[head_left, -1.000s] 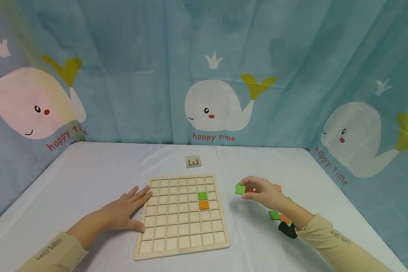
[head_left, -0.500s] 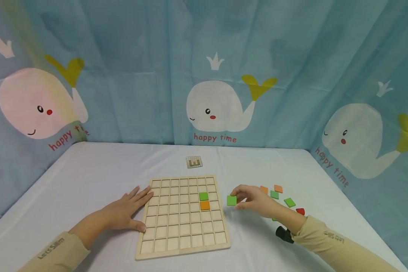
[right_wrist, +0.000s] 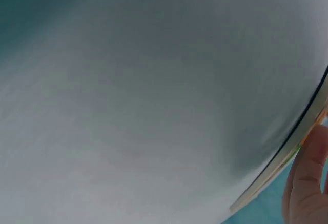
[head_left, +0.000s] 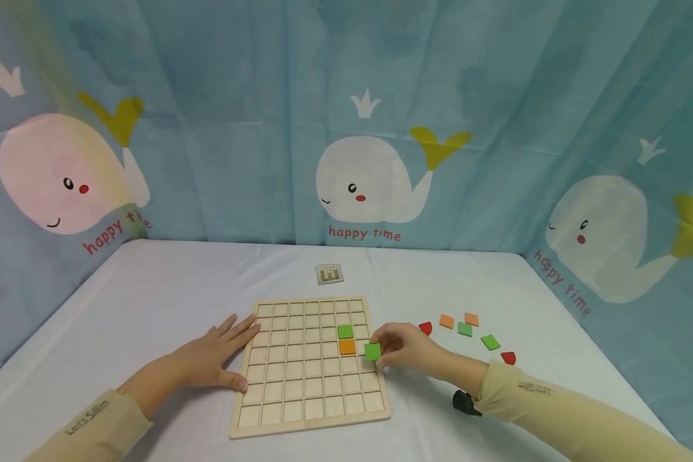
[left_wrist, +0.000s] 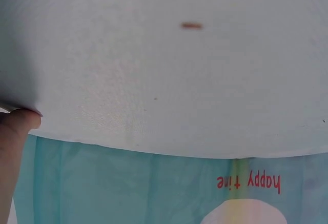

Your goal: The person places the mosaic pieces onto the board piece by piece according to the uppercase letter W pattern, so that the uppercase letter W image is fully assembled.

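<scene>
In the head view a wooden grid board (head_left: 294,372) lies on the white table. Two tiles sit in its cells near the right side: a green tile (head_left: 345,332) and, just below it, an orange tile (head_left: 347,347). My right hand (head_left: 407,350) pinches another green tile (head_left: 372,351) between thumb and fingers, over the board's right edge. My left hand (head_left: 213,356) lies with spread fingers along the board's left edge, fingertips and thumb touching the frame. The left wrist view catches only a finger (left_wrist: 20,121); in the right wrist view my right hand (right_wrist: 310,178) appears beside the board's edge.
Loose pieces lie to the right: orange tiles (head_left: 447,321), green tiles (head_left: 490,342) and red rounded pieces (head_left: 509,357). A small gridded pattern card (head_left: 329,274) lies behind the board. A black object (head_left: 465,403) shows at the right wrist. A whale-print curtain (head_left: 237,128) surrounds the table.
My right hand has carried the green tile leftward and nearer to me, from beside the board to over its right edge. More loose pieces show behind it. The left hand stays in place.
</scene>
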`<state>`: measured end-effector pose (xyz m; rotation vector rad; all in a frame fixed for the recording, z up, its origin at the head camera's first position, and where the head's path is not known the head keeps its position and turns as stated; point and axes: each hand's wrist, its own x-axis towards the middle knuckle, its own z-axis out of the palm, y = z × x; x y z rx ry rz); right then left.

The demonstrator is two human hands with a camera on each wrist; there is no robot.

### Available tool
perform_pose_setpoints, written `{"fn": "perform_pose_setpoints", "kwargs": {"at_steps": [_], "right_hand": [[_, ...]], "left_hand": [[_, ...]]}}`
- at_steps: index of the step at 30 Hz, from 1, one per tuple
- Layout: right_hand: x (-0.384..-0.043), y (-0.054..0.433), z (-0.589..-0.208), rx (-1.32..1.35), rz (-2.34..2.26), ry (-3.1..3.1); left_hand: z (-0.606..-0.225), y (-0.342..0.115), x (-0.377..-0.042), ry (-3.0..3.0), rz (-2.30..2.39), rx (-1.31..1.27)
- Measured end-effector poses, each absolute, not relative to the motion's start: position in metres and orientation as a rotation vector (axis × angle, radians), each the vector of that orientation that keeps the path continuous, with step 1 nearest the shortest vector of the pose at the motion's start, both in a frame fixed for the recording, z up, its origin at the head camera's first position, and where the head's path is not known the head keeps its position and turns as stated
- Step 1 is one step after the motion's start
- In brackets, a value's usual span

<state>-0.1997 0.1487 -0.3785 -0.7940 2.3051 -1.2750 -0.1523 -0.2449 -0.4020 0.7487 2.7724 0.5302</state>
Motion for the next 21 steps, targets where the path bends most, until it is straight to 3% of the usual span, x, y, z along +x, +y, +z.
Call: {"fn": "perform_pose_setpoints", "kwargs": {"at_steps": [21], "right_hand": [[-0.193, 0.115, -0.385, -0.88, -1.003, 2.462]], "left_hand": [[-0.401, -0.244, -0.151, 2.785, 0.527, 0.755]]}}
